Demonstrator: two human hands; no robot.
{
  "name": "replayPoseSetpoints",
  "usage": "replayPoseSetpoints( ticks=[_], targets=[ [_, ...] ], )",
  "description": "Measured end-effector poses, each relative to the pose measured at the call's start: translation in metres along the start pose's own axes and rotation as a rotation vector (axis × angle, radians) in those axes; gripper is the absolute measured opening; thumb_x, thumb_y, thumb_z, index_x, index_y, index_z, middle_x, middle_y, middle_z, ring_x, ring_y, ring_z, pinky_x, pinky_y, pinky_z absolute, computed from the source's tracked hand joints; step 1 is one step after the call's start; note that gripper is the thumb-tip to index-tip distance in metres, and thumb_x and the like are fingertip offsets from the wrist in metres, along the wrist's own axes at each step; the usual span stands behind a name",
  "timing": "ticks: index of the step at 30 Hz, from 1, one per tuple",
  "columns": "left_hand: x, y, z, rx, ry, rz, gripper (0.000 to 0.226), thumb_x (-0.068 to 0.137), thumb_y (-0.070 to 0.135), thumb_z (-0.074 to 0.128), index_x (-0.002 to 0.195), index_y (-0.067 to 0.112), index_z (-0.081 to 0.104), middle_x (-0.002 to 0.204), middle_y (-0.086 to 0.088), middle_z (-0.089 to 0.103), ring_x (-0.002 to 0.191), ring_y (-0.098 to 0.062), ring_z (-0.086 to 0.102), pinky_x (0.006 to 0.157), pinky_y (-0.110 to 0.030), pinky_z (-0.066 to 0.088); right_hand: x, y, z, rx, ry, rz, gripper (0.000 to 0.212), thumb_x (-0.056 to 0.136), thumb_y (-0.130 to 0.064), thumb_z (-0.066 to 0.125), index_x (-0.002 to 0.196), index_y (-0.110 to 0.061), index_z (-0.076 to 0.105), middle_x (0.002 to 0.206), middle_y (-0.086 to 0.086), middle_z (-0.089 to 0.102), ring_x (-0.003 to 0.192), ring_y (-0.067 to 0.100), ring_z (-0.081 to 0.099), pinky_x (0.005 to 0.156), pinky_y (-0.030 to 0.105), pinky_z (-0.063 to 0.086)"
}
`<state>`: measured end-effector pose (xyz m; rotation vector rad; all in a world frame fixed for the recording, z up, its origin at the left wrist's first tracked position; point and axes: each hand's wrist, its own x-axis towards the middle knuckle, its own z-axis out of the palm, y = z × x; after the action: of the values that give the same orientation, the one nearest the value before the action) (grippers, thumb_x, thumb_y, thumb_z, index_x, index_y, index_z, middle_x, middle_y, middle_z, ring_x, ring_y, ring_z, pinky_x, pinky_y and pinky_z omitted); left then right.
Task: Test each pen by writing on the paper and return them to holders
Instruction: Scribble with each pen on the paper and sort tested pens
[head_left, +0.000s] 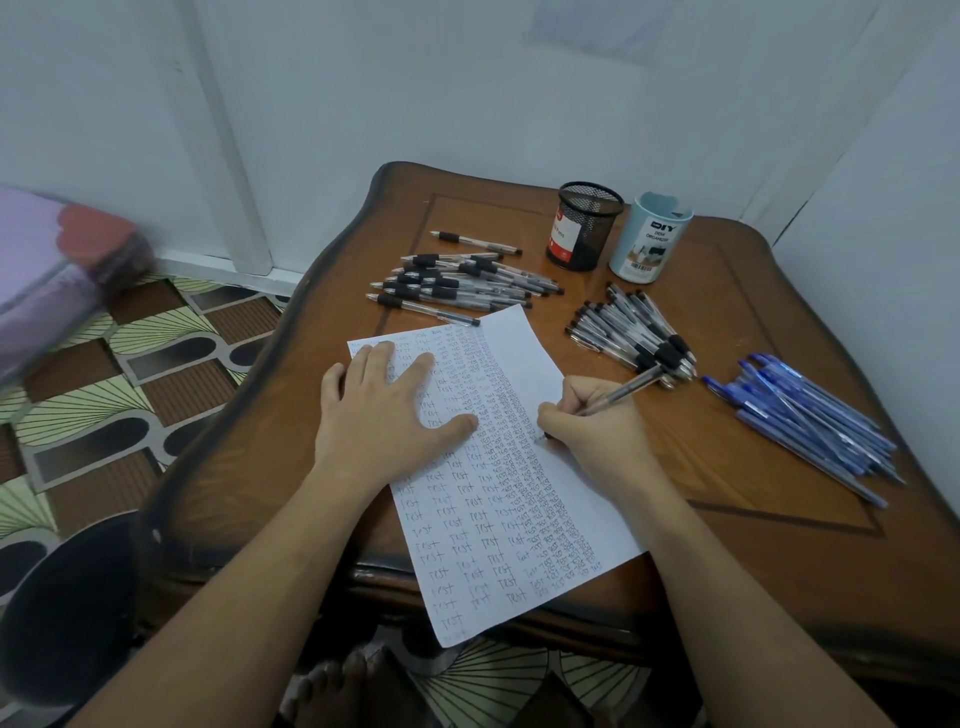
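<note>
A white sheet of paper (524, 338), covered in rows of the handwritten word "test", lies on the wooden table (727, 467). My left hand (384, 410) rests flat on its upper left part. My right hand (592, 421) grips a clear black-grip pen (623, 389), its tip on the paper's right side. Behind stand a black mesh holder (584, 226) and a light blue holder (649, 239). Black pens lie in one pile at the back (462, 283) and another to the right (628, 327). Blue pens (810, 415) lie far right.
White walls close the table in at the back and right. To the left is patterned floor with a purple bundle (47, 270). A dark round stool (72, 608) stands at the lower left. A bare foot (332, 686) shows under the table's front edge.
</note>
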<state>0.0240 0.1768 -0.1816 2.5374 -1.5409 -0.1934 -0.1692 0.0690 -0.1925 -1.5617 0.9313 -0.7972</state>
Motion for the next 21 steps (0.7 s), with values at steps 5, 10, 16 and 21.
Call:
replayPoseSetpoints(
  ticks=[5,10,16,21],
  targets=[
    [0.0003,-0.0015,0.0032,0.003,0.035,0.010,0.086,0.078,0.088,0.028,0.151,0.043,0.024,0.164,-0.003,0.014,0.152,-0.022,0.006,0.120,-0.051,0.002,-0.0001,-0.0011,-0.0020,-0.029,-0.008,-0.017,0.036,0.074,-0.005,0.068,0.056,-0.006,0.037,0.058,0.010,0.035,0.061,0.023,0.042,0.065,0.040,0.040],
    [0.0008,-0.0021,0.0041,0.005,0.033,0.011,0.086,0.078,0.088,0.027,0.151,0.043,0.023,0.164,-0.003,0.013,0.152,-0.022,0.005,0.120,-0.051,0.002,0.0011,0.0002,-0.0044,-0.040,-0.005,-0.006,0.040,0.077,-0.004,0.070,0.052,-0.018,0.041,0.057,0.009,0.038,0.065,0.026,0.050,0.064,0.040,0.047],
    [0.0013,-0.0018,0.0046,0.006,0.029,0.009,0.086,0.078,0.089,0.027,0.151,0.044,0.022,0.165,-0.003,0.013,0.152,-0.023,0.005,0.120,-0.051,0.002,0.0028,0.0034,-0.0037,-0.048,0.030,-0.032,0.038,0.076,-0.008,0.069,0.053,-0.015,0.040,0.059,0.010,0.038,0.066,0.028,0.051,0.063,0.039,0.046],
    [0.0002,-0.0013,0.0034,0.004,0.023,0.008,0.087,0.078,0.088,0.028,0.152,0.043,0.022,0.165,-0.003,0.012,0.152,-0.023,0.005,0.120,-0.051,0.001,0.0034,0.0036,-0.0046,-0.074,0.019,-0.020,0.037,0.072,-0.013,0.069,0.055,-0.012,0.035,0.061,0.012,0.036,0.067,0.028,0.050,0.066,0.044,0.048]
  ],
)
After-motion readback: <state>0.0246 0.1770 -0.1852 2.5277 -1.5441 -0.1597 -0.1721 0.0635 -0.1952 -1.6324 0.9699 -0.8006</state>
